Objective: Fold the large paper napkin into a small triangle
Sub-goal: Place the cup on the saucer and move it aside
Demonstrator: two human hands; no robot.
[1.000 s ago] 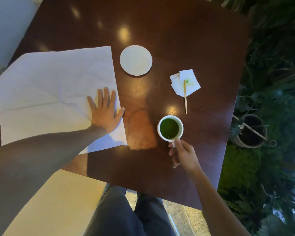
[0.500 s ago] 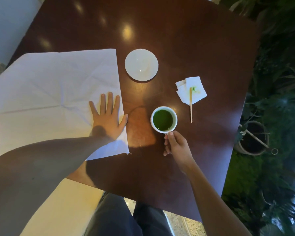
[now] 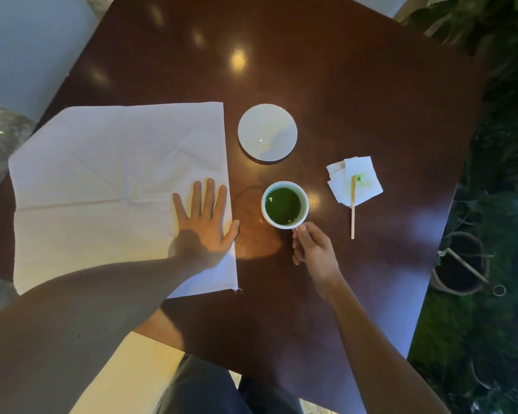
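Observation:
The large white paper napkin [image 3: 108, 180] lies spread flat and unfolded on the left of the dark wooden table [image 3: 341, 85], creased across its middle. My left hand [image 3: 205, 221] rests flat on the napkin's right side, fingers spread, thumb just past the napkin's right edge. To the right, my right hand [image 3: 313, 249] pinches the handle of a white cup of green drink [image 3: 284, 204] that stands on the table beside the napkin.
A white saucer [image 3: 267, 132] sits beyond the cup. Further right lies a small stained folded napkin [image 3: 355, 180] with a wooden stir stick [image 3: 353, 213] across it. The table's right edge borders plants and a pot [image 3: 461, 264]. My legs show below the near edge.
My right hand has slid the cup away from the near edge, toward the saucer and closer to the napkin. My left hand has stayed flat on the napkin.

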